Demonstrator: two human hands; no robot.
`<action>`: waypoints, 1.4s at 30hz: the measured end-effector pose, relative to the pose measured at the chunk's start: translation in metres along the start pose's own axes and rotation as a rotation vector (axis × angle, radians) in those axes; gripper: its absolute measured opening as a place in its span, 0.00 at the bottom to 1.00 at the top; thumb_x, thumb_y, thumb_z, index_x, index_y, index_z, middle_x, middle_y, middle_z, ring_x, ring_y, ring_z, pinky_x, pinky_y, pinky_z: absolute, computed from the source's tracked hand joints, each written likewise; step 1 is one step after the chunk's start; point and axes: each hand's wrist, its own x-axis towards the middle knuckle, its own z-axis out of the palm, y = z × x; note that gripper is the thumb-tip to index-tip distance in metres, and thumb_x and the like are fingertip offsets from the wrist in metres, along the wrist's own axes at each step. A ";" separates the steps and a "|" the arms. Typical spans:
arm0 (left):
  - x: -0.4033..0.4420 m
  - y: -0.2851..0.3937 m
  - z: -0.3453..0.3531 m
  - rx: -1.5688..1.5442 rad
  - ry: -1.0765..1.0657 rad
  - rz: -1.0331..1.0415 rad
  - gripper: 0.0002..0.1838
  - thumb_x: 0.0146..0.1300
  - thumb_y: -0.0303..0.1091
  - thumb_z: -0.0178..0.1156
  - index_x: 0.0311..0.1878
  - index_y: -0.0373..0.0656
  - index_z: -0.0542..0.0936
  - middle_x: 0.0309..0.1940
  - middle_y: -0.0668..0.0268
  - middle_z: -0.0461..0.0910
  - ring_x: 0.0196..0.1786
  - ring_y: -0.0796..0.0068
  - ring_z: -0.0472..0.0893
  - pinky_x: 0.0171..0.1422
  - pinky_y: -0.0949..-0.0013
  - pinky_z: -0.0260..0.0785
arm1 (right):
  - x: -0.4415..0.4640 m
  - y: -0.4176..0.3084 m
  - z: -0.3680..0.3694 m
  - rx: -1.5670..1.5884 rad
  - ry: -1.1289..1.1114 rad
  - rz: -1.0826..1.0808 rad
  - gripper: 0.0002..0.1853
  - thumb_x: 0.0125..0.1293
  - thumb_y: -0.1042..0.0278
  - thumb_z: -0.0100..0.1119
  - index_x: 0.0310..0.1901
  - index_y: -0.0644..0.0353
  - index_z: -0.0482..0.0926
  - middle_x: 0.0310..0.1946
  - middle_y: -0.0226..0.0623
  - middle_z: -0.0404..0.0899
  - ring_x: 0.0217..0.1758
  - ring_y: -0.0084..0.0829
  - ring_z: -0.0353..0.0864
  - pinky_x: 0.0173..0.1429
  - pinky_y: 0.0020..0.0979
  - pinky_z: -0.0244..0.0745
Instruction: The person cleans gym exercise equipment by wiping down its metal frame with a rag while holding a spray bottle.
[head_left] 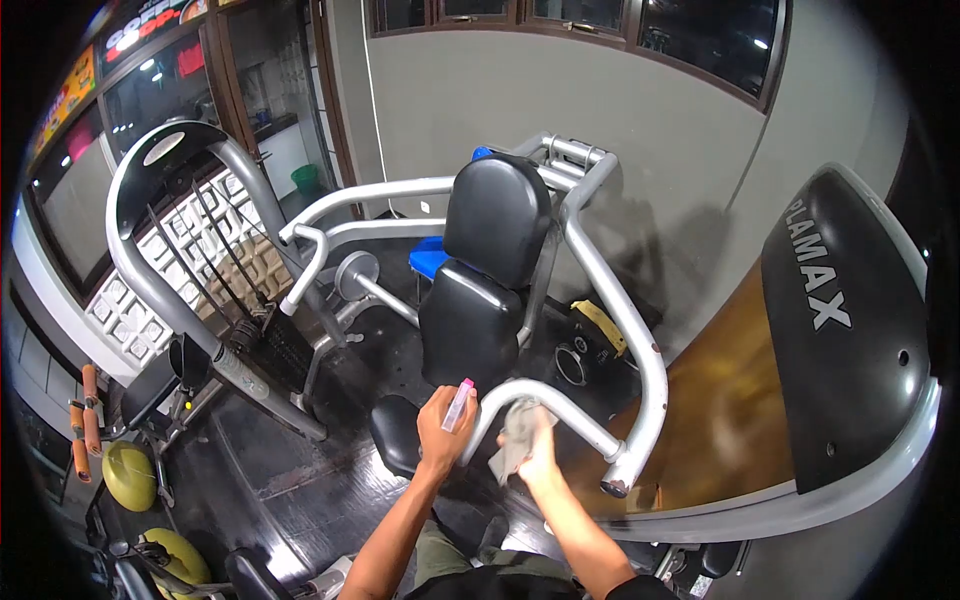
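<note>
Where the head view looks down past two bare forearms, the left hand (440,430) has its grip closed around a small, slim bottle (456,408) of translucent plastic, tilted, with a glossy pink top. To its right, the right hand (541,446) has its fingers closed on a limp grey cloth (518,428), bunched at the top and falling to a loose, pointed corner below. Soft and slightly blurred, the cloth overlaps the rounded bend of a silver tube (575,412), smooth and painted; how firmly it presses there cannot be told.

Just beyond the hands stands a padded backrest (497,222), black, smooth and rounded at its corners, above a second black pad (470,325) with a soft sheen. A smaller dark cushion (396,436) sits low beside the left hand. Thick silver framework (612,290) curves around the pads, its paint chipped in small spots and its lower end capped in black.

At the right rises a broad, curved panel (845,330), black with raised "PLAMAX" lettering, beside a glossy golden-brown surface (725,400). On the left, an arched silver frame (150,270) surrounds thin rods and a dark weight stack (283,345). Two yellow-green balls (130,476) lie at the lower left, near orange foam rollers (91,425). Dark, scuffed flooring (300,480) reflects the light in streaks, and the wall (600,100) behind is flat, matte grey.
</note>
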 end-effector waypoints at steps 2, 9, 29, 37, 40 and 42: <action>0.001 0.002 -0.002 0.019 0.002 -0.001 0.11 0.64 0.32 0.67 0.29 0.36 0.79 0.24 0.55 0.76 0.25 0.56 0.77 0.32 0.62 0.68 | 0.015 0.004 -0.007 -0.005 -0.034 -0.098 0.13 0.67 0.51 0.59 0.47 0.46 0.79 0.38 0.27 0.81 0.35 0.30 0.81 0.36 0.37 0.78; 0.002 -0.004 0.001 -0.011 0.001 0.010 0.13 0.64 0.33 0.66 0.27 0.36 0.78 0.22 0.55 0.74 0.24 0.55 0.75 0.32 0.62 0.67 | -0.008 0.029 0.019 -0.090 0.045 0.088 0.15 0.65 0.52 0.61 0.49 0.50 0.81 0.41 0.26 0.83 0.43 0.27 0.82 0.50 0.31 0.77; 0.002 -0.003 -0.002 -0.026 -0.025 -0.016 0.12 0.64 0.31 0.66 0.28 0.35 0.79 0.22 0.56 0.74 0.23 0.60 0.74 0.31 0.63 0.65 | -0.021 -0.008 0.002 -0.779 -0.158 -0.123 0.08 0.65 0.72 0.61 0.44 0.62 0.85 0.37 0.27 0.85 0.41 0.19 0.81 0.48 0.25 0.75; 0.000 -0.003 -0.004 -0.073 0.039 0.029 0.13 0.64 0.29 0.66 0.26 0.34 0.76 0.20 0.59 0.71 0.21 0.67 0.70 0.29 0.65 0.62 | -0.029 0.016 0.031 -0.471 0.048 -0.256 0.08 0.65 0.70 0.62 0.43 0.62 0.86 0.37 0.25 0.85 0.39 0.19 0.80 0.46 0.26 0.74; -0.001 -0.006 -0.004 -0.083 0.019 0.017 0.13 0.64 0.29 0.66 0.26 0.34 0.76 0.19 0.59 0.70 0.21 0.67 0.69 0.29 0.65 0.61 | -0.037 0.028 0.005 -0.761 -0.044 -0.196 0.09 0.65 0.67 0.64 0.38 0.65 0.86 0.32 0.26 0.85 0.36 0.19 0.81 0.45 0.25 0.75; 0.000 -0.005 -0.003 -0.126 0.009 0.004 0.12 0.64 0.29 0.66 0.27 0.34 0.76 0.20 0.60 0.71 0.21 0.68 0.69 0.29 0.66 0.61 | -0.032 0.024 -0.008 -0.850 -0.101 -0.222 0.10 0.64 0.67 0.65 0.41 0.65 0.86 0.32 0.27 0.86 0.36 0.18 0.81 0.43 0.26 0.75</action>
